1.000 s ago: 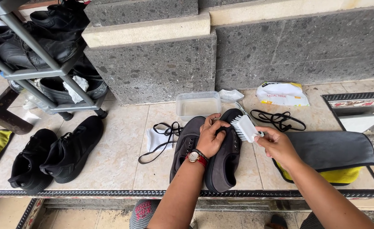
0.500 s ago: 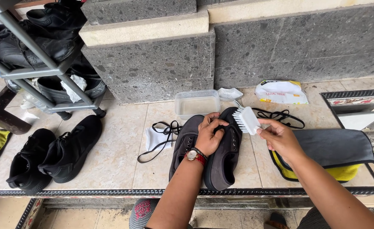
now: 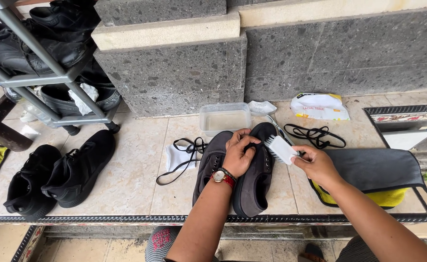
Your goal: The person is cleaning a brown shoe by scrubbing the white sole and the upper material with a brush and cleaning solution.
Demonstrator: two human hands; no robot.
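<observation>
A pair of dark grey canvas shoes (image 3: 252, 187) lies on the tiled ledge in front of me. My left hand (image 3: 239, 154), with a red-strapped watch on the wrist, grips the right shoe around its opening. My right hand (image 3: 316, 165) holds a white scrubbing brush (image 3: 280, 148), whose bristles touch the toe end of that shoe.
A clear tub of cloudy water (image 3: 224, 118) stands behind the shoes. Loose black laces (image 3: 315, 135) and a second lace with a white cloth (image 3: 179, 156) lie nearby. Also here: a tissue pack (image 3: 319, 106), a grey cloth over a yellow one (image 3: 368, 172), black sneakers (image 3: 58, 177) and a shoe rack (image 3: 39, 53).
My right hand has brought the brush down and left, from above the shoe onto its toe end. My left hand has kept its grip on the shoe.
</observation>
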